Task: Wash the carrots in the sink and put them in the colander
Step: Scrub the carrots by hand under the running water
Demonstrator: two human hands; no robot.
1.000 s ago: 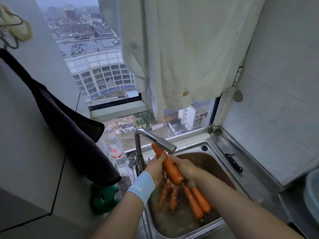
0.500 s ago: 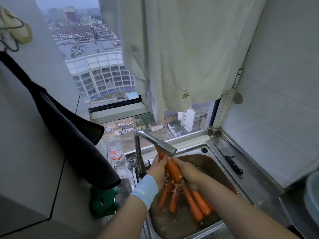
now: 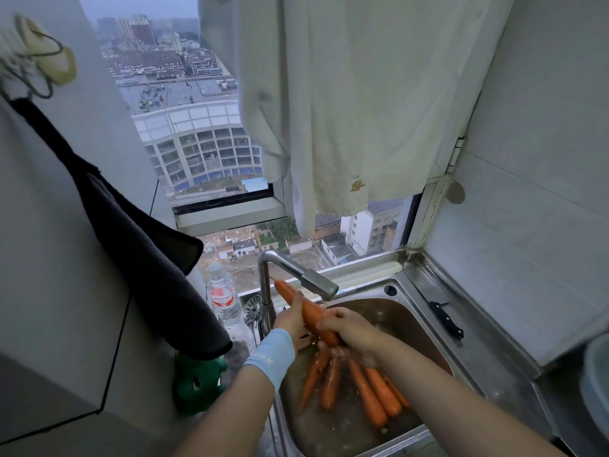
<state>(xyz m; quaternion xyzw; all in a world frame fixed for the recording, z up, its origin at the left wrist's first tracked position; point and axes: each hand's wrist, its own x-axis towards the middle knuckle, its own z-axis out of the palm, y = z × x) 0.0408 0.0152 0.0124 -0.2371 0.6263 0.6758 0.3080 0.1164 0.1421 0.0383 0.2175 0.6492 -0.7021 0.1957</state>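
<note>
Both hands hold one large orange carrot slantwise under the tap's spout, where a thin stream of water runs. My left hand, with a light blue wristband, grips its upper part. My right hand wraps around its lower end. Several more carrots lie wet in the bottom of the steel sink, below my hands. No colander is clearly in view.
A black-handled knife lies on the steel ledge right of the sink. A water bottle and a sink strainer stand left of the tap. A dark cloth hangs at left, a green object below it, a white towel overhead.
The held carrot has slid up and to the left under the spout, its tip now past the tap's stem. My right hand has slid along the carrot's lower part.
</note>
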